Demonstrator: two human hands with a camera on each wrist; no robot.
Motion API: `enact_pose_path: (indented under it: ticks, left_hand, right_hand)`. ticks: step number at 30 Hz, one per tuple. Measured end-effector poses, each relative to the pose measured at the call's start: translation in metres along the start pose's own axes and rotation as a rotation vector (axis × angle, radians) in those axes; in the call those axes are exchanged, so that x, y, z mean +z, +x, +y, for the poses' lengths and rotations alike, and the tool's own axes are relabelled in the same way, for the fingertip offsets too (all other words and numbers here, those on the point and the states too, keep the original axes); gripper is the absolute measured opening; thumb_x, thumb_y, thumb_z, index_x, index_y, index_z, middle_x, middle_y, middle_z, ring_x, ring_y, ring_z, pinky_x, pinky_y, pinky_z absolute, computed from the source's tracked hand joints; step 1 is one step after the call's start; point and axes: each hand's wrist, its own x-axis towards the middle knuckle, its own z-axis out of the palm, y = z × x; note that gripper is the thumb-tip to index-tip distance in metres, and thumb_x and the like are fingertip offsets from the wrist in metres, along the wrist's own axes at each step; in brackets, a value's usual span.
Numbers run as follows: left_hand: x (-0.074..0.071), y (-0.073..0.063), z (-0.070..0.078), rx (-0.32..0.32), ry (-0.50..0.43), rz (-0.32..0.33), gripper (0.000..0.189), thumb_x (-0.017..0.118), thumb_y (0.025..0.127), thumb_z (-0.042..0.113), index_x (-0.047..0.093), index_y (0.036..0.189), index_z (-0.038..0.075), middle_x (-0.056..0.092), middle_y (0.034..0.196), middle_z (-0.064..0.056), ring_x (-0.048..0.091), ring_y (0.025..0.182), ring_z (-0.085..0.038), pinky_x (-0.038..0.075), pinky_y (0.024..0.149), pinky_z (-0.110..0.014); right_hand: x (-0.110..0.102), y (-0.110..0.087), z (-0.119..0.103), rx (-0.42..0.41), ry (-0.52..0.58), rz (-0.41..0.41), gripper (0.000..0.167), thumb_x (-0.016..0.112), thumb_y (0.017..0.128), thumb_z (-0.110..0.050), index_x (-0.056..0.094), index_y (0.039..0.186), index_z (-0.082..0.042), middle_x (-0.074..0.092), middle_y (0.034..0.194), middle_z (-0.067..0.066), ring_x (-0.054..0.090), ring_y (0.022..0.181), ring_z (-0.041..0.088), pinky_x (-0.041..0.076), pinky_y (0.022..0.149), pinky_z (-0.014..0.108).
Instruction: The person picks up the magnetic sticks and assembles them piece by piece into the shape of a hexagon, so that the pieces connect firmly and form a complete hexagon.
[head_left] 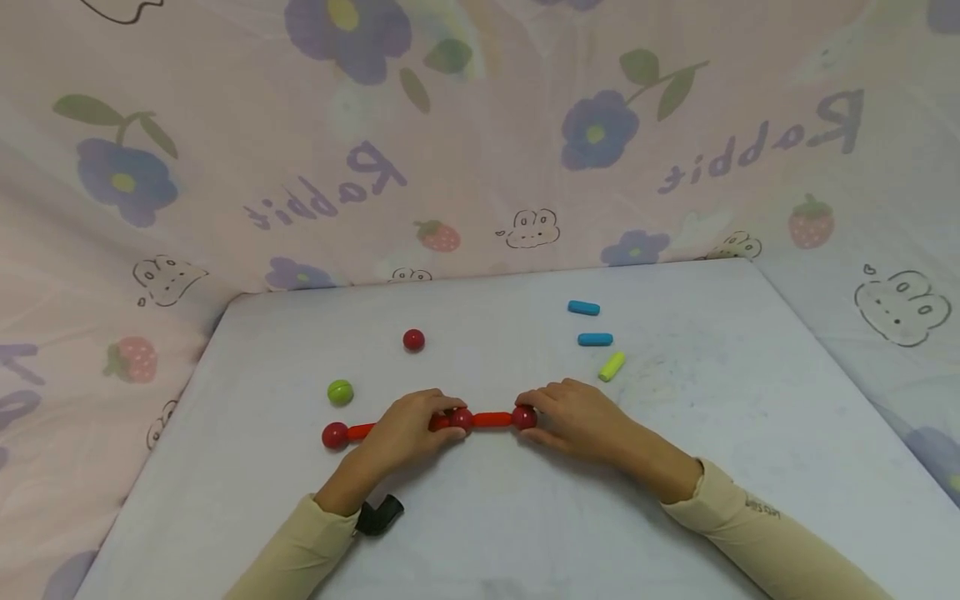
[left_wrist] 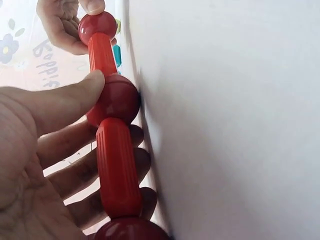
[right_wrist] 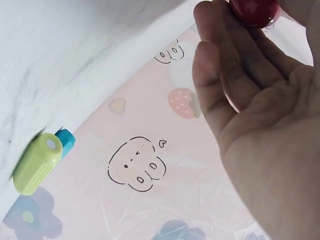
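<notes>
A straight chain of red balls joined by red ridged rods lies across the table, close to its surface. My left hand [head_left: 408, 429] pinches the middle ball [left_wrist: 114, 102] between thumb and fingers, its other fingers lying behind the left rod [left_wrist: 117, 167]. With thumb and fingertips, my right hand [head_left: 581, 421] grips the right end ball [head_left: 525, 418]. Between the two hands runs the right rod [head_left: 492, 419]. The left end ball [head_left: 335, 435] sticks out past my left hand, which covers part of the left rod in the head view.
Behind my left hand sit a green ball [head_left: 341, 392] and a loose red ball [head_left: 413, 340]. Two blue rods [head_left: 583, 307] and a yellow-green rod [head_left: 612, 367] lie beyond my right hand. A black piece [head_left: 380, 515] shows at the left cuff. Printed cloth [head_left: 480, 167] hangs behind the table.
</notes>
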Motion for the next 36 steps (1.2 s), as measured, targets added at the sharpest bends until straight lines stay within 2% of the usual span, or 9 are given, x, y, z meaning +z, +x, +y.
enact_pose_path:
  ticks: [4, 7, 12, 16, 19, 22, 27, 29, 36]
  left_hand:
    - [-0.014, -0.002, -0.006, -0.015, -0.002, 0.011, 0.039, 0.077, 0.087, 0.027, 0.07, 0.124, 0.018, 0.069, 0.101, 0.005, 0.06, 0.093, -0.012, 0.051, 0.083, -0.033]
    - [-0.035, -0.005, -0.017, -0.07, 0.009, 0.054, 0.038, 0.073, 0.09, 0.028, 0.069, 0.126, 0.016, 0.07, 0.11, -0.001, 0.062, 0.1, -0.018, 0.053, 0.086, -0.039]
    - [-0.075, -0.015, -0.044, -0.2, 0.082, 0.142, 0.036, 0.071, 0.091, 0.022, 0.068, 0.125, 0.011, 0.069, 0.115, -0.012, 0.063, 0.102, -0.029, 0.053, 0.082, -0.047]
    - [-0.092, -0.022, -0.071, -0.262, 0.113, 0.149, 0.035, 0.07, 0.09, 0.015, 0.068, 0.124, 0.008, 0.069, 0.114, -0.016, 0.063, 0.101, -0.033, 0.052, 0.075, -0.044]
    - [-0.095, -0.025, -0.086, -0.284, 0.108, 0.127, 0.035, 0.07, 0.089, 0.015, 0.068, 0.123, 0.006, 0.069, 0.115, -0.017, 0.063, 0.101, -0.034, 0.052, 0.072, -0.043]
    - [-0.095, -0.026, -0.093, -0.311, 0.11, 0.097, 0.036, 0.07, 0.091, 0.019, 0.067, 0.123, 0.005, 0.069, 0.115, -0.019, 0.064, 0.1, -0.035, 0.053, 0.072, -0.044]
    - [-0.085, -0.019, -0.094, -0.386, 0.092, 0.045, 0.04, 0.067, 0.094, 0.031, 0.065, 0.124, 0.006, 0.068, 0.114, -0.02, 0.062, 0.099, -0.036, 0.053, 0.075, -0.045]
    - [-0.079, -0.015, -0.092, -0.394, 0.063, 0.047, 0.042, 0.067, 0.094, 0.033, 0.065, 0.126, 0.006, 0.068, 0.115, -0.02, 0.061, 0.1, -0.035, 0.053, 0.078, -0.045]
    - [-0.066, -0.006, -0.075, -0.263, -0.037, 0.103, 0.046, 0.071, 0.092, 0.027, 0.061, 0.132, 0.007, 0.065, 0.121, -0.019, 0.067, 0.105, -0.034, 0.057, 0.084, -0.046]
  right_hand:
    - [0.0, -0.001, 0.0, -0.004, -0.004, 0.003, 0.045, 0.076, 0.086, -0.043, 0.065, 0.121, -0.015, 0.074, 0.102, -0.006, 0.066, 0.089, 0.009, 0.054, 0.083, 0.031]
    - [0.0, -0.001, 0.001, -0.01, -0.006, 0.008, 0.045, 0.076, 0.086, -0.042, 0.065, 0.12, -0.015, 0.074, 0.1, -0.006, 0.067, 0.088, 0.009, 0.053, 0.082, 0.031]
    - [0.001, -0.001, 0.001, -0.015, -0.005, 0.016, 0.044, 0.077, 0.086, -0.041, 0.065, 0.119, -0.015, 0.074, 0.098, -0.007, 0.066, 0.085, 0.008, 0.053, 0.081, 0.03]
    - [0.001, -0.001, 0.001, -0.016, -0.006, 0.019, 0.043, 0.076, 0.086, -0.041, 0.065, 0.119, -0.015, 0.073, 0.097, -0.007, 0.065, 0.084, 0.008, 0.052, 0.081, 0.029]
    - [0.002, -0.001, 0.001, -0.017, -0.007, 0.02, 0.043, 0.076, 0.086, -0.042, 0.065, 0.119, -0.015, 0.073, 0.097, -0.008, 0.064, 0.084, 0.008, 0.052, 0.08, 0.029]
    - [0.002, -0.001, 0.001, -0.019, -0.006, 0.024, 0.044, 0.076, 0.086, -0.042, 0.065, 0.119, -0.015, 0.073, 0.097, -0.007, 0.065, 0.085, 0.008, 0.053, 0.081, 0.03]
    - [0.003, -0.002, 0.002, -0.023, -0.005, 0.033, 0.043, 0.076, 0.086, -0.041, 0.065, 0.119, -0.016, 0.073, 0.097, -0.008, 0.065, 0.085, 0.008, 0.053, 0.081, 0.029]
    - [0.004, -0.002, 0.002, -0.025, 0.0, 0.033, 0.043, 0.076, 0.086, -0.041, 0.065, 0.119, -0.016, 0.073, 0.097, -0.008, 0.065, 0.085, 0.008, 0.053, 0.081, 0.029]
    - [0.005, -0.002, 0.002, -0.027, -0.008, 0.029, 0.043, 0.076, 0.086, -0.041, 0.065, 0.119, -0.015, 0.073, 0.1, -0.007, 0.067, 0.089, 0.009, 0.054, 0.084, 0.031]
